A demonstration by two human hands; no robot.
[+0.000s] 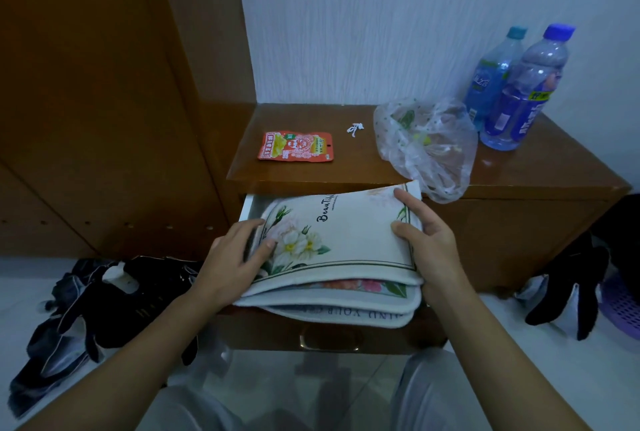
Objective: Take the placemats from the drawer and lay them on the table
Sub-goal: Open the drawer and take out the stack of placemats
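Observation:
A stack of white floral placemats (349, 240) sticks out of the open drawer (247, 207) of a low brown cabinet (519, 167). The top mat shows white flowers and black script; the edges of two more mats show beneath it. My left hand (235, 257) grips the stack's left edge, thumb on top and fingers tucked under. My right hand (422, 240) holds the right edge, thumb and forefinger lying on the top mat. The stack's front end hangs over the drawer front with its brass handle (329, 340).
On the cabinet top lie a red snack packet (296, 146), a small white scrap (355, 129), a crumpled clear plastic bag (426, 143) and two blue-labelled bottles (519, 91). Dark clothes (104, 302) lie on the floor at left. A black glove (571, 281) and purple basket (620, 306) sit at right.

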